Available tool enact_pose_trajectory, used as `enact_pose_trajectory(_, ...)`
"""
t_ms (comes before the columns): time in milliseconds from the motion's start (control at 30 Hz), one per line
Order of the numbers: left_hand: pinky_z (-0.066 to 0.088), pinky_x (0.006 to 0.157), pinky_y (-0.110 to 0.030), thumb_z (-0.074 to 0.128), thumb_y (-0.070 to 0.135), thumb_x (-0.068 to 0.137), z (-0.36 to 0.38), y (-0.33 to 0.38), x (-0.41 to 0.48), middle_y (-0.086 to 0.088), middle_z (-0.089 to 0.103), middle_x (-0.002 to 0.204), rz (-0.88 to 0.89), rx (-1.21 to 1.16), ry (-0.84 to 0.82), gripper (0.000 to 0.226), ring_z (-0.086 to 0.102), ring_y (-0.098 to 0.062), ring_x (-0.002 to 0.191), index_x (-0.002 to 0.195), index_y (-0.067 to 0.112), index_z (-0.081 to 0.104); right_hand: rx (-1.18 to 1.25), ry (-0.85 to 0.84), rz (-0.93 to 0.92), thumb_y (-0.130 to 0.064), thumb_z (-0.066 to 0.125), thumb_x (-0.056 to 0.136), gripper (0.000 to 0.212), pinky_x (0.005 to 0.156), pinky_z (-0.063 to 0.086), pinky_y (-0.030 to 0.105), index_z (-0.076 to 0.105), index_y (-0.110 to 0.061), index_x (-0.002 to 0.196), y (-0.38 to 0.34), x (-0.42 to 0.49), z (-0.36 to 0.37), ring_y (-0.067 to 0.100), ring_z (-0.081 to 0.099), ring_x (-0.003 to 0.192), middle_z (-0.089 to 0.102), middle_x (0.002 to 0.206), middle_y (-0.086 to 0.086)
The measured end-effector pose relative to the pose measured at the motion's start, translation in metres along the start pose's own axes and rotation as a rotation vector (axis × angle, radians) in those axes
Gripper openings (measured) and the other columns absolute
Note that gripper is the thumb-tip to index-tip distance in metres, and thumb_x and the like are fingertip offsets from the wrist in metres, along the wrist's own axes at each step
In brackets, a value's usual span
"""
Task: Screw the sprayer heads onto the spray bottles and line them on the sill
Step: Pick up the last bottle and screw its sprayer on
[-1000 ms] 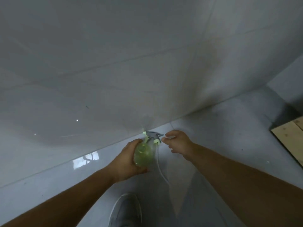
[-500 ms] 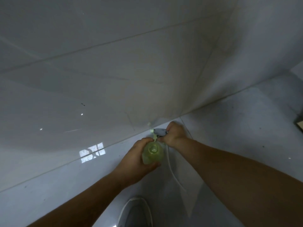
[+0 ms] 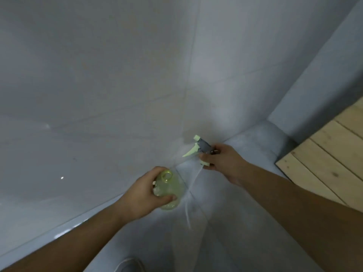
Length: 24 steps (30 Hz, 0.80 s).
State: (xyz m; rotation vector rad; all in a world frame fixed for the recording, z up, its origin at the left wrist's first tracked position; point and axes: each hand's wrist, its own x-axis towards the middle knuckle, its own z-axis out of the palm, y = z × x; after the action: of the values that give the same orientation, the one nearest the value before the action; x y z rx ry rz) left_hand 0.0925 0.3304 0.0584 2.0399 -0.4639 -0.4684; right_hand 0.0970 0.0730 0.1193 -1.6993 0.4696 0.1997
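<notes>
Grey tiled floor (image 3: pixel 245 154), wooden boards (image 3: pixel 324 154)

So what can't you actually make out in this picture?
- Bottle: lower side hidden by the left hand, head view.
- Sprayer: collar covered by the right hand.
- Dip tube: blurred, its end unclear.
- Shoe: cut off by the bottom edge.
- Sill: not identifiable.

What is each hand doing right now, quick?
Left hand: closed around the green bottle, whose neck is open.
Right hand: closed on the sprayer head, held apart from the bottle, its tube hanging down.
</notes>
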Motion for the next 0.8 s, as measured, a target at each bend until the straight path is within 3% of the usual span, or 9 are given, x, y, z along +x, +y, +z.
enact_pose_trajectory(133, 0.054, 0.086, -0.018, 0.09, 0.037, 0.07, -0.015, 0.077, 0.01, 0.015, 0.069, 0.104, 0.117, 0.076, -0.074, 0.051, 0.066, -0.002, 0.098, 0.112, 0.036, 0.062, 0.047, 0.113, -0.176, -0.004, 0.07, 0.086, 0.015, 0.074, 0.062, 0.032, 0.063, 0.002, 0.098, -0.074, -0.06, -0.059, 0.023, 0.063, 0.082, 0.061, 0.083, 0.011)
enact_pose_trajectory(233, 0.058, 0.091, -0.031, 0.084, 0.054, 0.062, -0.022, 0.142, 0.003, 0.012, 0.069, 0.11, 0.196, 0.146, -0.119, 0.057, 0.068, -0.011, 0.1, 0.112, 0.04, 0.06, 0.075, 0.185, -0.31, -0.006, 0.07, 0.087, 0.011, 0.075, 0.061, 0.031, 0.061, -0.01, 0.083, -0.12, -0.111, -0.095, 0.023, 0.065, 0.08, 0.065, 0.066, -0.003)
enact_pose_trajectory(300, 0.058, 0.092, -0.038, 0.083, 0.057, 0.062, -0.024, 0.17, -0.001, 0.01, 0.07, 0.11, 0.246, 0.175, -0.12, 0.058, 0.069, -0.015, 0.101, 0.112, 0.04, 0.06, 0.108, 0.218, -0.385, -0.008, 0.071, 0.087, 0.01, 0.076, 0.061, 0.03, 0.061, -0.01, 0.086, -0.14, -0.138, -0.11, 0.022, 0.067, 0.08, 0.066, 0.057, -0.012)
enact_pose_trajectory(400, 0.058, 0.092, -0.043, 0.084, 0.058, 0.062, -0.021, 0.209, -0.01, 0.006, 0.07, 0.108, 0.295, 0.191, -0.102, 0.057, 0.069, -0.021, 0.101, 0.111, 0.038, 0.062, 0.168, 0.28, -0.506, -0.009, 0.072, 0.087, 0.024, 0.075, 0.062, 0.029, 0.064, 0.001, 0.107, -0.162, -0.179, -0.128, 0.02, 0.068, 0.08, 0.068, 0.067, -0.008)
enact_pose_trajectory(567, 0.059, 0.092, -0.043, 0.083, 0.061, 0.058, -0.009, 0.259, -0.024, 0.003, 0.069, 0.106, 0.312, 0.237, -0.079, 0.065, 0.068, -0.019, 0.102, 0.113, 0.033, 0.061, 0.249, 0.398, -0.677, -0.013, 0.073, 0.085, 0.024, 0.078, 0.061, 0.026, 0.066, -0.006, 0.107, -0.187, -0.242, -0.152, 0.02, 0.068, 0.089, 0.067, 0.091, 0.005)
enact_pose_trajectory(667, 0.057, 0.094, -0.039, 0.08, 0.064, 0.057, 0.001, 0.267, -0.033, 0.006, 0.069, 0.108, 0.273, 0.287, -0.076, 0.072, 0.067, -0.016, 0.1, 0.118, 0.031, 0.061, 0.279, 0.456, -0.734, -0.014, 0.073, 0.085, 0.026, 0.08, 0.061, 0.028, 0.066, -0.01, 0.111, -0.192, -0.263, -0.163, 0.02, 0.07, 0.095, 0.071, 0.097, 0.002)
enact_pose_trajectory(800, 0.052, 0.085, -0.026, 0.087, 0.053, 0.066, 0.019, 0.266, -0.045, 0.01, 0.065, 0.102, 0.241, 0.362, -0.113, 0.059, 0.062, -0.011, 0.092, 0.115, 0.034, 0.058, 0.347, 0.495, -0.778, -0.011, 0.072, 0.086, 0.029, 0.085, 0.06, 0.034, 0.065, -0.007, 0.113, -0.188, -0.273, -0.168, 0.024, 0.07, 0.095, 0.072, 0.098, 0.004)
